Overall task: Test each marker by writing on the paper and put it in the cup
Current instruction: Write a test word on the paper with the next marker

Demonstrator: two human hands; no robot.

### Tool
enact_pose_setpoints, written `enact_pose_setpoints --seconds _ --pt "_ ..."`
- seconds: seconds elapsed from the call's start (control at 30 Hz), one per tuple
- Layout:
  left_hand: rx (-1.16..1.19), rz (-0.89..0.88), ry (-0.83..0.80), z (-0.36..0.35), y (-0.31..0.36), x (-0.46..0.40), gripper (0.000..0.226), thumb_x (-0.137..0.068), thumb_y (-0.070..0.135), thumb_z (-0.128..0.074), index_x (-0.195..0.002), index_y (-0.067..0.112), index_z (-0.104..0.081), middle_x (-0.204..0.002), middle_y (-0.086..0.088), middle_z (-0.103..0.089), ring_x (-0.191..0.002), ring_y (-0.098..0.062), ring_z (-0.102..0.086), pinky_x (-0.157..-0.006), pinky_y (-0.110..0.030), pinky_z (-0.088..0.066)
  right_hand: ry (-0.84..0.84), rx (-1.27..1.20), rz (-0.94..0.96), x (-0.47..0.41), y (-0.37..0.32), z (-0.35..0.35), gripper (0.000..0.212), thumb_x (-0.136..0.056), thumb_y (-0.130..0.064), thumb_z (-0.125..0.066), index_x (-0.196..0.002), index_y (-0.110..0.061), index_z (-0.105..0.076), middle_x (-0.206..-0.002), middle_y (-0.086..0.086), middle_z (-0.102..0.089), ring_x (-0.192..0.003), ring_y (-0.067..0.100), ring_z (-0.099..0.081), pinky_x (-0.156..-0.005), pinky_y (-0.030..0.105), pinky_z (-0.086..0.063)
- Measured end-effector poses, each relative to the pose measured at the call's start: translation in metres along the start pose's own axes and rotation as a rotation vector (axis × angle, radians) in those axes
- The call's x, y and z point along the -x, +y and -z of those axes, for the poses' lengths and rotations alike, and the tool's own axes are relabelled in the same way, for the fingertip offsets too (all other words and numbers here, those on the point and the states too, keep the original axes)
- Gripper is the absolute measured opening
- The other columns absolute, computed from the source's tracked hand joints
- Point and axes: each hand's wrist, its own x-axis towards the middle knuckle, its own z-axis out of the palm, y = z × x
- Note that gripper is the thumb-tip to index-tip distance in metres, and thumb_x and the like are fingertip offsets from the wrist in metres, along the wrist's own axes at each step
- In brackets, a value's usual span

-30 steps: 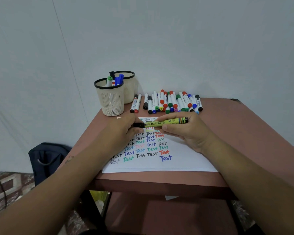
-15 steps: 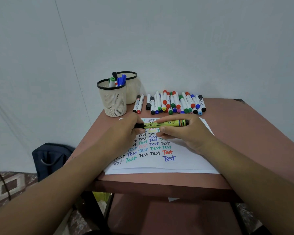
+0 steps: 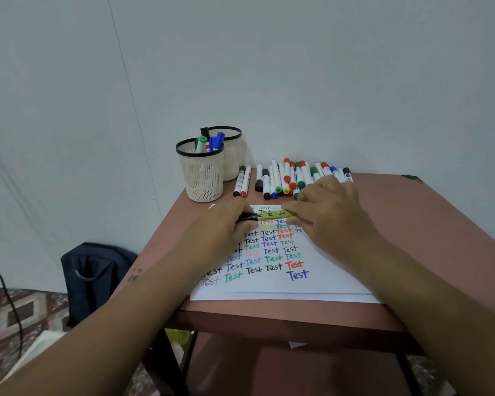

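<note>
A yellow-green marker (image 3: 272,215) is still gripped level over the paper (image 3: 312,284): black cap end pinched by the left hand (image 3: 226,224), barrel by the right hand (image 3: 326,212), now slid closer. Capping seems underway.

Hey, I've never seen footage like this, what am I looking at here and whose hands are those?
There is no machine here. The camera sits on a person's head and looks down, so the two arms reaching in are that person's own. The left hand and the right hand both grip one yellow-green marker, held level above a sheet of paper covered with the word "Test" in several colours. The paper lies on a reddish-brown table. Farther back lies a row of markers, and to its left stand two mesh cups; the front cup holds a few markers.
</note>
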Motion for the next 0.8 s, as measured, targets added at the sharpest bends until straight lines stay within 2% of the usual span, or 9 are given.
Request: enact_pose_setpoints --seconds 0.1,0.2,0.27,0.33,0.37,0.43,0.5,0.63,0.8 --pt "0.13 0.125 -0.005 -0.007 -0.01 -0.005 0.04 -0.091 0.056 -0.062 -0.124 0.038 -0.047 -0.11 0.022 -0.057 -0.101 -0.002 -0.056 -0.083 -0.029 -0.051 -0.098 0.083 0.025 -0.01 0.01 -0.008 0.024 -0.094 -0.036 -0.062 -0.096 -0.017 -0.075 -0.085 -0.001 -0.064 -0.084 0.028 -0.054 -0.069 0.043 -0.044" --pt "0.25 0.253 0.073 -0.006 -0.015 -0.008 0.052 -0.086 0.056 -0.07 -0.128 0.036 -0.048 -0.121 0.019 -0.055 -0.114 -0.005 -0.053 -0.095 -0.033 -0.049 -0.131 0.11 0.015 -0.038 0.022 -0.012 0.01 -0.095 -0.021 -0.069 -0.092 -0.011 -0.07 -0.087 0.004 -0.061 -0.076 0.03 -0.053 -0.065 0.045 -0.05" --pt "0.306 0.334 0.109 -0.002 -0.017 -0.01 0.044 -0.087 0.052 -0.07 -0.125 0.035 -0.054 -0.124 0.019 -0.053 -0.114 -0.006 -0.052 -0.095 -0.031 -0.046 -0.221 -0.004 -0.066 -0.063 0.021 -0.005 0.01 -0.1 -0.02 -0.064 -0.107 -0.013 -0.066 -0.095 0.001 -0.058 -0.084 0.029 -0.056 -0.072 0.042 -0.048" --pt "0.305 0.368 0.107 -0.001 -0.019 -0.012 0.039 -0.088 0.049 -0.071 -0.123 0.035 -0.059 -0.123 0.019 -0.05 -0.111 -0.004 -0.049 -0.092 -0.027 -0.041 -0.294 -0.145 -0.196 -0.089 0.015 0.003 0.032 -0.103 -0.022 -0.058 -0.135 -0.024 -0.054 -0.101 -0.002 -0.057 -0.088 0.024 -0.058 -0.076 0.037 -0.047" --pt "0.285 0.372 0.091 -0.001 -0.021 -0.012 0.04 -0.087 0.048 -0.072 -0.123 0.035 -0.06 -0.124 0.019 -0.051 -0.111 -0.003 -0.047 -0.091 -0.026 -0.039 -0.291 -0.197 -0.225 -0.102 0.011 0.006 0.048 -0.103 -0.022 -0.058 -0.147 -0.033 -0.04 -0.101 -0.001 -0.059 -0.084 0.023 -0.06 -0.074 0.038 -0.05" --pt "0.228 0.373 0.037 -0.003 -0.022 -0.014 0.046 -0.085 0.049 -0.074 -0.127 0.037 -0.061 -0.134 0.016 -0.053 -0.115 -0.006 -0.049 -0.091 -0.025 -0.04 -0.22 -0.294 -0.224 -0.124 0.002 0.011 0.078 -0.102 -0.018 -0.061 -0.158 -0.046 -0.014 -0.097 0.003 -0.063 -0.074 0.02 -0.063 -0.071 0.04 -0.056" --pt "0.16 0.372 -0.02 -0.005 -0.023 -0.015 0.049 -0.083 0.052 -0.074 -0.129 0.038 -0.061 -0.139 0.014 -0.053 -0.119 -0.008 -0.051 -0.09 -0.025 -0.041 -0.127 -0.406 -0.232 -0.144 -0.004 0.01 0.091 -0.099 -0.013 -0.064 -0.162 -0.045 -0.006 -0.091 0.003 -0.064 -0.067 0.014 -0.064 -0.071 0.036 -0.06" --pt "0.133 0.382 -0.031 -0.006 -0.024 -0.018 0.053 -0.082 0.055 -0.074 -0.13 0.039 -0.061 -0.141 0.013 -0.053 -0.12 -0.008 -0.051 -0.092 -0.026 -0.044 0.053 -0.635 -0.324 -0.175 -0.016 -0.001 0.094 -0.093 -0.01 -0.07 -0.163 -0.037 -0.014 -0.082 0.005 -0.07 -0.067 0.008 -0.068 -0.074 0.02 -0.058" --pt "0.122 0.387 -0.046 -0.007 -0.027 -0.019 0.065 -0.077 0.063 -0.074 -0.135 0.041 -0.055 -0.143 0.01 -0.051 -0.122 -0.009 -0.051 -0.093 -0.029 -0.045 0.164 -0.837 -0.48 -0.192 -0.029 -0.029 0.089 -0.087 -0.006 -0.071 -0.154 -0.037 -0.022 -0.075 0.008 -0.073 -0.067 0.015 -0.073 -0.076 0.036 -0.063"
